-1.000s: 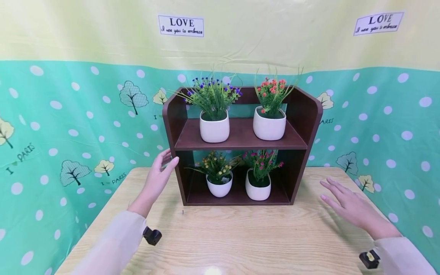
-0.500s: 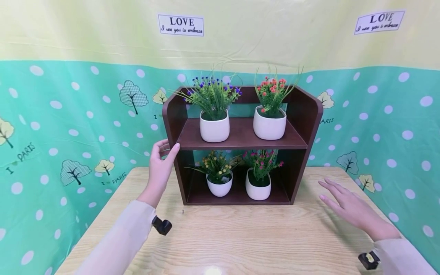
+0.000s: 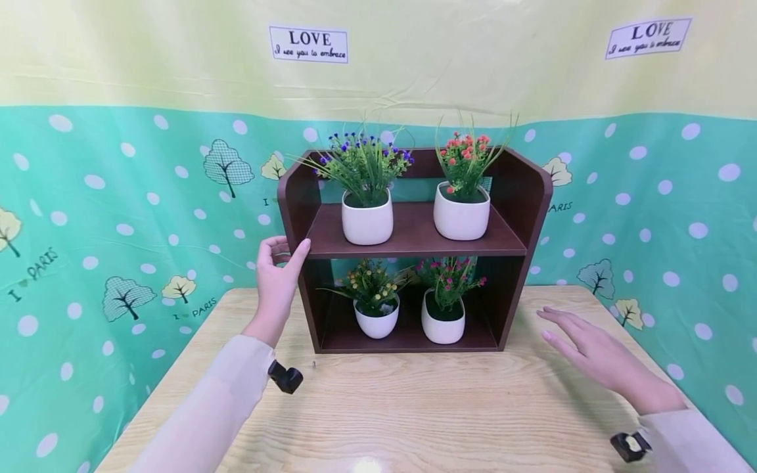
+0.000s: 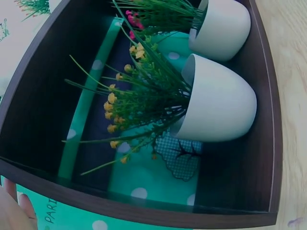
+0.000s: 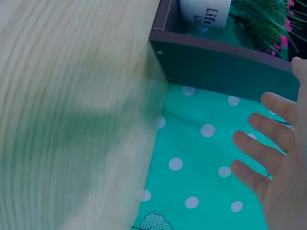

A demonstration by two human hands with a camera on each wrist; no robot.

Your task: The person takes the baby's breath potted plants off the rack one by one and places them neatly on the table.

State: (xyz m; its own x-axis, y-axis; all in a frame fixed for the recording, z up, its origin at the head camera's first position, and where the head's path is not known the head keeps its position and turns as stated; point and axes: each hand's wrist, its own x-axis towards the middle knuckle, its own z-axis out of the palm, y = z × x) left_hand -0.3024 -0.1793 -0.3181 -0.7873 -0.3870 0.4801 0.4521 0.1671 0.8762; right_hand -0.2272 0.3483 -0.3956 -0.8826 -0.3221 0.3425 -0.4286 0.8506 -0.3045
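Note:
A dark brown two-tier shelf [image 3: 414, 253] stands on the wooden table, with potted artificial flowers on both tiers. My left hand [image 3: 276, 282] grips the shelf's left side panel at about mid-height, thumb at the front edge and fingers bent along the outer face. In the left wrist view, part of the left hand [image 4: 17, 211] shows just outside the panel edge. My right hand [image 3: 600, 355] hovers right of the shelf, apart from it, its fingers extended and holding nothing. The right wrist view shows this right hand [image 5: 278, 148] with fingers spread beside the right side panel [image 5: 225, 67].
On the upper tier are a pot with blue-purple flowers [image 3: 367, 220] and one with orange-red flowers [image 3: 461, 213]. Below stand a yellow-flowered pot [image 3: 377, 322] and a pink-flowered pot [image 3: 443, 323]. A polka-dot curtain [image 3: 148, 217] hangs behind the table [image 3: 414, 407].
My left hand has moved up and slightly right, from low beside the left panel to a grip on its edge. My right hand has drifted slightly left. The shelf and pots stay put.

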